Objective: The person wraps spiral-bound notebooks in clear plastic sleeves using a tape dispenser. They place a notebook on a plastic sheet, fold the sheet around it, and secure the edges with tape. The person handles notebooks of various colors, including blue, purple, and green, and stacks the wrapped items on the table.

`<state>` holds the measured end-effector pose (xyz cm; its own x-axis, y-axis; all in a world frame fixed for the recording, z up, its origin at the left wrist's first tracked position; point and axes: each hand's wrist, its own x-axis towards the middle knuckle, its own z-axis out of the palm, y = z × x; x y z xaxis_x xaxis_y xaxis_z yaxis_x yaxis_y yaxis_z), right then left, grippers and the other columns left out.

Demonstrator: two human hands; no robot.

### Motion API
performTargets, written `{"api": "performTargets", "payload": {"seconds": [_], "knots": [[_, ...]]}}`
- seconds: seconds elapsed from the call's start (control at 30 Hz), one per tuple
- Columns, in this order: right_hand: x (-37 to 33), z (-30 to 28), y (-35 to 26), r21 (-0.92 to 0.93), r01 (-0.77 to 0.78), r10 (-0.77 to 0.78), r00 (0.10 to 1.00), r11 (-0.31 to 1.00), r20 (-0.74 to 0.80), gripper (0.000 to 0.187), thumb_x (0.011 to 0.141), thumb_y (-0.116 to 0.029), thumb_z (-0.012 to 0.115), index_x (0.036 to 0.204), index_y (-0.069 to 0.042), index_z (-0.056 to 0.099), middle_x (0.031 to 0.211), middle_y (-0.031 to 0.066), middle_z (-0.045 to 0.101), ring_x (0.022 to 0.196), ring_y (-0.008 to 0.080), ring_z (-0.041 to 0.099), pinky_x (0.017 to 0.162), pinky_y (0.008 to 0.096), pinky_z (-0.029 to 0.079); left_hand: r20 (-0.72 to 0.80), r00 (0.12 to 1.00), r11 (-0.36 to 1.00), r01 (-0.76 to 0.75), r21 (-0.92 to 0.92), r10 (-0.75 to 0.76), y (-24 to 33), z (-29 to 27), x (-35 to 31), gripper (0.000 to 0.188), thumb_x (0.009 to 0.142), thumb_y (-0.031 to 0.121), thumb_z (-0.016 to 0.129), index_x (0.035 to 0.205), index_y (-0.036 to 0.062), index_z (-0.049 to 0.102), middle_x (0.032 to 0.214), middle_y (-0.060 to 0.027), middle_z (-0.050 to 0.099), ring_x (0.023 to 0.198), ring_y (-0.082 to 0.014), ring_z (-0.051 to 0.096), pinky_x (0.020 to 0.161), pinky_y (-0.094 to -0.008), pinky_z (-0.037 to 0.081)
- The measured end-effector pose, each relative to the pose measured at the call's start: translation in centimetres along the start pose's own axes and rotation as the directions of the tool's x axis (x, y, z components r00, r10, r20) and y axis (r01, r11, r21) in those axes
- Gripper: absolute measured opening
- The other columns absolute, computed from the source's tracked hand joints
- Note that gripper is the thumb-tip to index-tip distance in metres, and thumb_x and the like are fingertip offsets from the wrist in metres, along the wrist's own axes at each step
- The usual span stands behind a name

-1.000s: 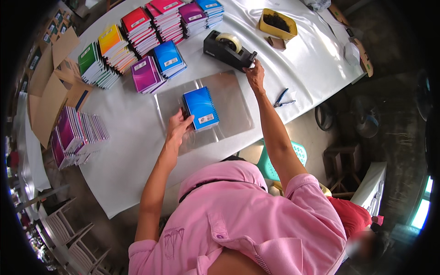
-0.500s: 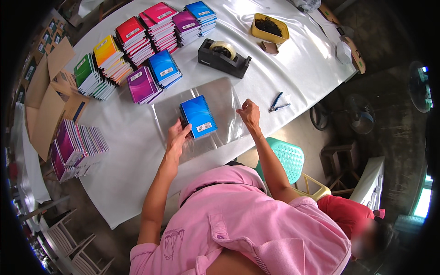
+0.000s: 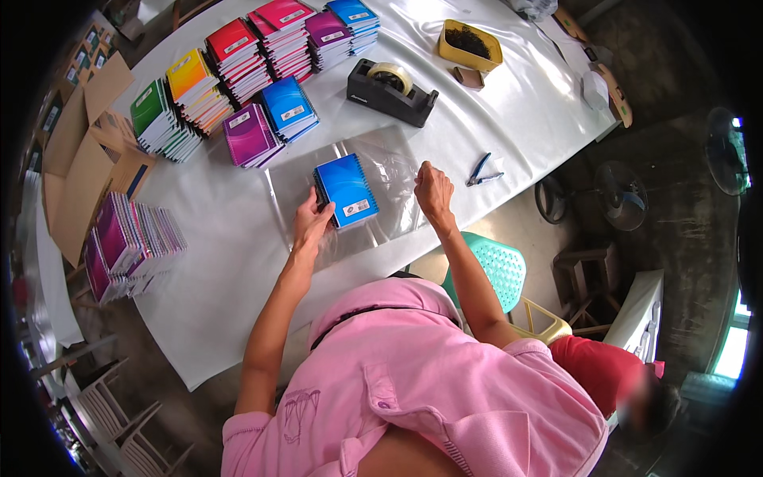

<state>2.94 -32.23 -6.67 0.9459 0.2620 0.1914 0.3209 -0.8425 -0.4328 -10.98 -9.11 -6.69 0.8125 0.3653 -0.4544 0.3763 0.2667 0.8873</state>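
A blue spiral-bound notebook [image 3: 346,189] lies on a clear plastic sheet [image 3: 387,151] spread over the table in front of me. My left hand [image 3: 311,219] grips the notebook's lower left side, thumb on the cover and fingers along the edge. My right hand [image 3: 435,192] is closed at the right edge of the plastic, pinching it. Wrinkles and shine show in the sheet between this hand and the notebook. Blue-handled pliers [image 3: 480,169] rest on the table to the right of my right hand.
Beyond the sheet stand a black tape dispenser [image 3: 391,93], a yellow tub [image 3: 470,45] of dark small pieces, and several stacks of colored notebooks [image 3: 235,67]. Purple notebooks [image 3: 131,246] and an open cardboard box [image 3: 95,159] are at left. A green stool [image 3: 489,270] stands beside the table.
My right hand has turned slightly, its knuckles more upward, and the plastic beside it looks more wrinkled. My left hand stays on the blue notebook. The whole view has shifted a little.
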Motion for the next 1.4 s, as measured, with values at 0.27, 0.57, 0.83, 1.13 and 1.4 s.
{"api": "performTargets", "payload": {"seconds": [0.27,0.57,0.83,1.13,1.4], "knots": [[-0.1,-2.2,-3.1,0.075,0.063,-0.061,0.998,0.995,-0.031,0.02,0.072,0.002,0.064,0.088,-0.002,0.054,0.069,0.0137,0.062,0.066,0.0316,0.062,0.06,0.0427,0.047,0.007,0.995,0.983,-0.1,0.151,0.1,-1.3,-0.3,1.3,0.069,0.088,0.002,0.063,0.145,-0.0058,0.025,0.132,-0.0152,0.054,0.117,-0.0168,0.053,0.097,-0.0264,0.042],[-1.1,-2.3,-9.8,0.517,-0.122,-0.034,0.959,0.847,0.282,0.047,0.065,-0.007,0.083,0.094,0.001,0.047,0.072,0.0173,0.064,0.067,0.0268,0.065,0.061,0.0348,0.05,0.006,0.884,0.631,-0.339,0.698,0.468,1.5,2.4,-0.1,0.061,0.093,0.043,0.056,0.134,-0.0021,0.049,0.146,-0.0305,0.029,0.139,-0.0466,0.019,0.109,-0.0468,0.029],[-1.3,0.2,-9.7,0.607,-0.047,-0.188,0.929,0.793,0.317,0.05,0.062,-0.007,0.085,0.092,0.0,0.045,0.071,0.0169,0.063,0.066,0.0258,0.066,0.061,0.0334,0.051,-0.146,0.93,0.828,-0.22,0.516,0.338,-0.4,3.8,1.9,0.049,0.085,0.043,0.066,0.128,0.0193,0.06,0.15,-0.0274,0.022,0.137,-0.0499,0.02,0.109,-0.0518,0.03],[0.2,0.0,-4.8,0.839,-0.321,-0.192,0.879,0.439,0.436,0.038,0.075,-0.013,0.081,0.092,0.0,0.049,0.072,0.008,0.062,0.065,0.0143,0.062,0.055,0.027,0.049,-0.15,0.928,0.902,-0.278,0.329,0.341,-1.8,3.1,2.4,0.067,0.082,0.009,0.067,0.143,0.0215,0.041,0.155,-0.0189,0.018,0.138,-0.0275,0.031,0.108,-0.0346,0.036],[0.4,-3.2,0.5,0.345,0.282,-0.266,0.959,0.895,-0.096,0.024,0.074,0.007,0.064,0.096,-0.003,0.058,0.094,0.0169,0.063,0.088,0.0354,0.06,0.076,0.0405,0.049,-0.155,0.933,0.946,-0.32,0.062,0.325,-1.9,3.0,1.5,0.08,0.084,0.003,0.061,0.151,0.0116,0.019,0.156,-0.0138,0.02,0.138,-0.0216,0.03,0.111,-0.0317,0.03]]}}
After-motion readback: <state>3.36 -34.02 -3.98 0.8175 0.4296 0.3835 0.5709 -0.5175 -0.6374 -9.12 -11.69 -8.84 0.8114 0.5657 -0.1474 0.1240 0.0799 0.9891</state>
